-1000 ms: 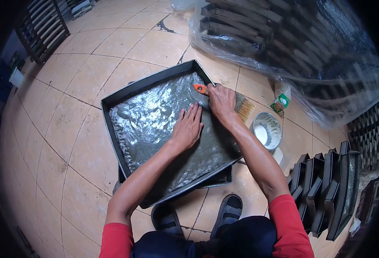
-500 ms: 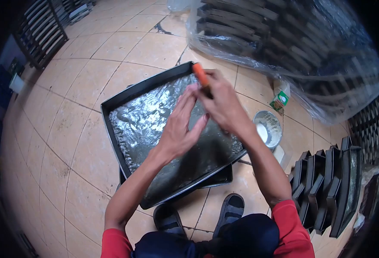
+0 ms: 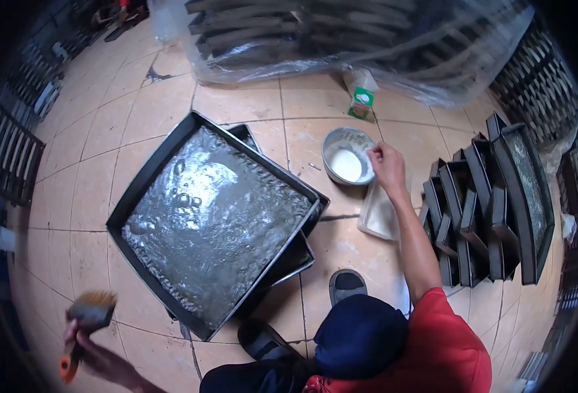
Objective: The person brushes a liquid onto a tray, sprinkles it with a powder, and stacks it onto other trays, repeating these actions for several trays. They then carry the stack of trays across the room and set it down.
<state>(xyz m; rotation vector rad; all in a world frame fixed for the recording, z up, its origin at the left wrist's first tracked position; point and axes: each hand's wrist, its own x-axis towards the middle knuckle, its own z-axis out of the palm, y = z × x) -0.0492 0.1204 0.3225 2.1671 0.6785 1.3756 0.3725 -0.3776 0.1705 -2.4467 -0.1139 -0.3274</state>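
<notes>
A large black rectangular pan lies turned at an angle on top of another dark pan. Its inside is coated with a wet, glossy grey layer. Out to the lower left, my left hand is closed round a paintbrush with an orange handle, bristles up; hand and brush are slightly blurred. My right hand has its fingers pinched at the right rim of a metal bowl. White material lies in the bottom of the bowl.
A green-and-white carton stands behind the bowl, and a pale plastic container is in front. Black pans are stacked at the right. Plastic sheeting covers stacked dark pieces at the back. My sandaled foot is near the pans.
My hands have parted from above the pan. The brush, earlier in my right hand, is now in my left, out to the left. My right hand has reached the bowl. The view has turned.
</notes>
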